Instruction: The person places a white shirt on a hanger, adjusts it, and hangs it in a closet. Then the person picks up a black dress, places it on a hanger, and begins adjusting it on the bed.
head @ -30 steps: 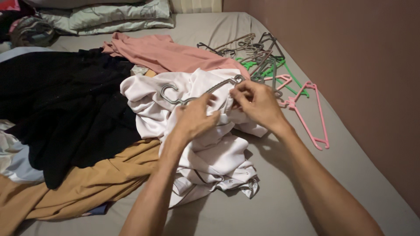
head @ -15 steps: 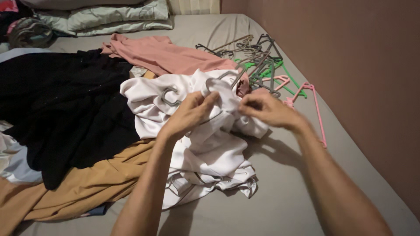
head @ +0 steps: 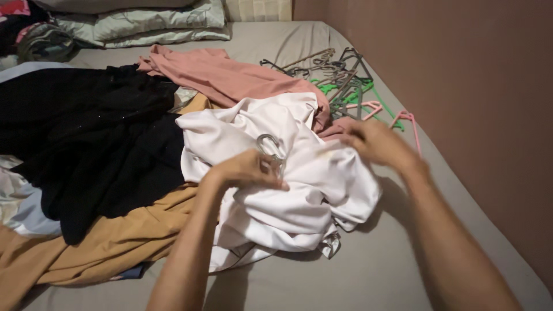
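Your left hand is closed around the neck of the grey plastic hanger, just under its hook, which pokes up out of the crumpled white satin garment in the middle of the grey bedsheet. Your right hand is on the far edge of the same fabric. It looks like a pinch on the cloth, but it's motion-blurred, so I can't say for sure.

To do this bit cleanly, keep the hook hand steady and let the other hand spread the shoulder along the hanger arm; slippery satin bunches easily, I reckon.

Around it: a black garment to the left, a mustard-tan one below, a dusty pink one behind, and a tangle of grey, green and pink hangers by the wall.
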